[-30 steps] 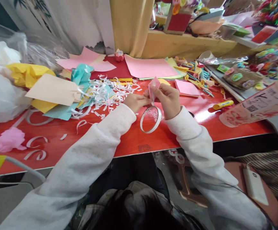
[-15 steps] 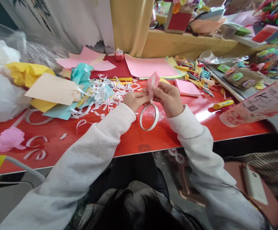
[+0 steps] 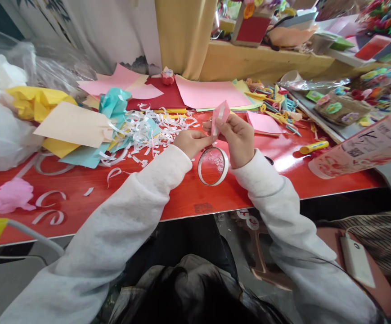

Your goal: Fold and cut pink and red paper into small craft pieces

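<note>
A small folded piece of pink paper [image 3: 222, 109] with a white strip along it is held up above the table in my hands. My right hand [image 3: 238, 138] pinches it between thumb and fingers from the right. From the left, the closed fingers of my left hand [image 3: 191, 142] meet near the paper's lower end; their tips are partly hidden. Just beneath them hangs a thin white roll of tape [image 3: 226, 168], which appears joined to the strip on the paper.
Curly white paper shreds [image 3: 144, 128] lie beyond my left hand. Pink sheets [image 3: 212, 92] are at the back, beside a smaller pink stack [image 3: 263, 123]. To the right are a yellow tube [image 3: 313, 147] and a tilted pink cup [image 3: 360, 146]. Crumpled yellow paper [image 3: 40, 102] sits left.
The pink paper has tilted to the right in my right hand. The hanging tape roll has swung slightly right and lower. A dark loop now shows beside my right wrist.
</note>
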A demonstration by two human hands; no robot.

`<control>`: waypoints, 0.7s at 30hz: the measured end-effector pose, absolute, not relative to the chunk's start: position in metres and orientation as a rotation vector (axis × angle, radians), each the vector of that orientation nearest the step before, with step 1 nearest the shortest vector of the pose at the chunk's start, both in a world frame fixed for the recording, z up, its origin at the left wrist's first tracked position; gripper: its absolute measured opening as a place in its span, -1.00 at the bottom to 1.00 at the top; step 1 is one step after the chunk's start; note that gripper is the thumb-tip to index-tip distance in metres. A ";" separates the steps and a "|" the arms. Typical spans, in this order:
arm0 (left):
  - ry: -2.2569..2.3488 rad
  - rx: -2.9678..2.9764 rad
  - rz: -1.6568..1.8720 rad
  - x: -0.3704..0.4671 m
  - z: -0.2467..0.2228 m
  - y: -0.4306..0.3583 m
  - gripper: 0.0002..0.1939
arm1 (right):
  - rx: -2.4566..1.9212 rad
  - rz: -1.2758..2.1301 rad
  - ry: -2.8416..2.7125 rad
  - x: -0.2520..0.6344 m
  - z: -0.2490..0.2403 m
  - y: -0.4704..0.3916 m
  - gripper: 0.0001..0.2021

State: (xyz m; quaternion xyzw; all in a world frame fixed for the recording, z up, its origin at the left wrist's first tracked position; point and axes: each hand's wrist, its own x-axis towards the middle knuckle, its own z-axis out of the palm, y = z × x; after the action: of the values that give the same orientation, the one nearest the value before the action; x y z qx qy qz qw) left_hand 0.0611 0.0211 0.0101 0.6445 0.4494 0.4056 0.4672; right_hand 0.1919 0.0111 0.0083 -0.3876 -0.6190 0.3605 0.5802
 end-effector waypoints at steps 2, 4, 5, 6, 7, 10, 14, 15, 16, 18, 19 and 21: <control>1.127 1.590 0.998 0.061 0.010 0.021 -0.66 | -0.903 0.819 -1.466 0.191 0.007 0.011 -0.69; 1.149 1.605 0.984 0.062 0.010 0.020 -0.64 | -0.898 0.798 -1.461 0.191 0.006 0.011 -0.70; 1.163 1.618 0.965 0.062 0.009 0.019 -0.62 | -0.894 0.787 -1.447 0.191 0.005 0.011 -0.72; 1.174 1.635 0.939 0.062 0.009 0.019 -0.59 | -0.890 0.778 -1.429 0.191 0.005 0.011 -0.73; 1.184 1.654 0.912 0.063 0.009 0.018 -0.57 | -0.890 0.772 -1.413 0.191 0.005 0.011 -0.74; 1.187 1.694 0.877 0.063 0.008 0.018 -0.55 | -0.910 0.755 -1.404 0.192 0.006 0.012 -0.75; 1.173 1.706 0.898 0.063 0.005 0.020 -0.60 | -0.899 0.747 -1.423 0.193 0.006 0.014 -0.74; 1.171 1.707 0.914 0.063 0.004 0.020 -0.62 | -0.889 0.750 -1.422 0.193 0.006 0.014 -0.74; 1.168 1.703 0.931 0.064 0.003 0.021 -0.64 | -0.879 0.753 -1.421 0.194 0.005 0.014 -0.74; 1.146 1.690 0.963 0.064 0.001 0.022 -0.69 | -0.859 0.756 -1.428 0.194 0.004 0.015 -0.73; 1.126 1.686 0.978 0.064 0.001 0.023 -0.71 | -0.849 0.756 -1.432 0.194 0.003 0.016 -0.72; 1.082 1.687 0.998 0.064 0.001 0.023 -0.72 | -0.837 0.753 -1.436 0.195 0.003 0.017 -0.71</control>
State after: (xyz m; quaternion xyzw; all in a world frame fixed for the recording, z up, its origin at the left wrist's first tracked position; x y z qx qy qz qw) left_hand 0.0641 0.0232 0.0006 0.6780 0.4349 0.4011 0.4362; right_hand 0.1950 0.0165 0.0025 -0.3627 -0.6225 0.3265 0.6118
